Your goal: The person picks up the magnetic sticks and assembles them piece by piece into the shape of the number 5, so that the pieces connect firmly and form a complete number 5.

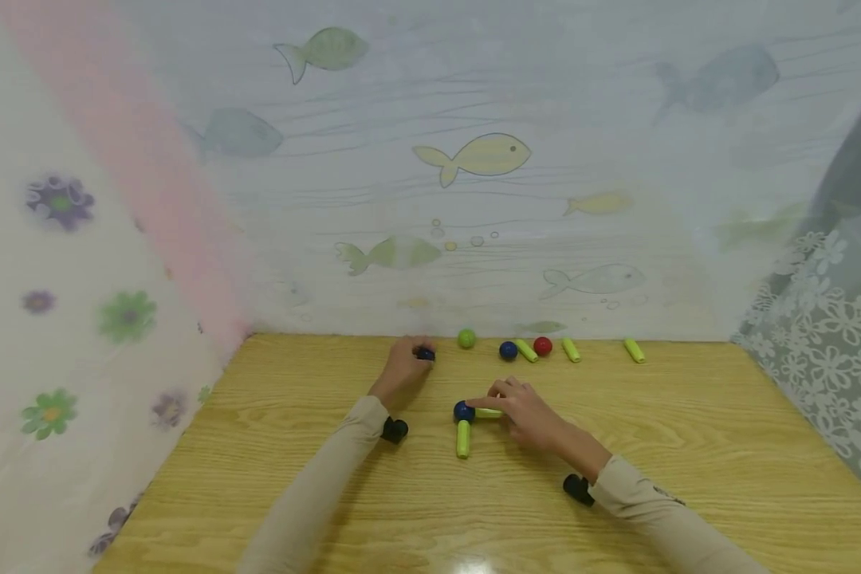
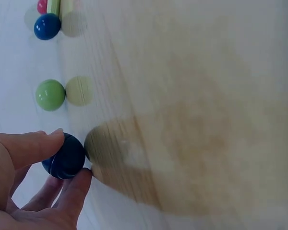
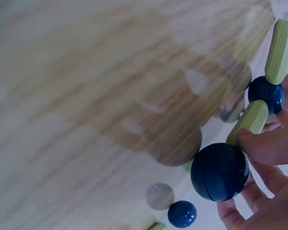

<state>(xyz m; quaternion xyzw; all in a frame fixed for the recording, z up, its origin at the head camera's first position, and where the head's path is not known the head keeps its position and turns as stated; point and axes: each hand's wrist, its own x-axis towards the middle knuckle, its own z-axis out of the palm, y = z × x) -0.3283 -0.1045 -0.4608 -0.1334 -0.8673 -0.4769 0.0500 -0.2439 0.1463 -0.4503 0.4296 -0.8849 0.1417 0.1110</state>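
My left hand (image 1: pixel 404 367) pinches a dark blue ball (image 2: pixel 64 156) between thumb and fingers, near the table's back edge. My right hand (image 1: pixel 520 408) is at a joined toy piece in the middle of the table. In it a blue ball (image 1: pixel 464 411) links one yellow-green rod (image 1: pixel 462 439) pointing towards me and another yellow-green rod (image 1: pixel 488 413) running under the hand. The right thumb lies on that second rod in the right wrist view, its index finger touching the ball. At the rod's near end a further dark blue ball (image 3: pixel 220 171) shows, with fingers behind it.
Along the wooden table's (image 1: pixel 316 494) back edge lie a green ball (image 1: pixel 466 339), a blue ball (image 1: pixel 508 351), a red ball (image 1: pixel 542 346) and several yellow-green rods (image 1: pixel 634 351). A fish-patterned sheet (image 1: pixel 488 239) rises directly behind. Black wrist cameras (image 1: pixel 578 489) hang below both sleeves.
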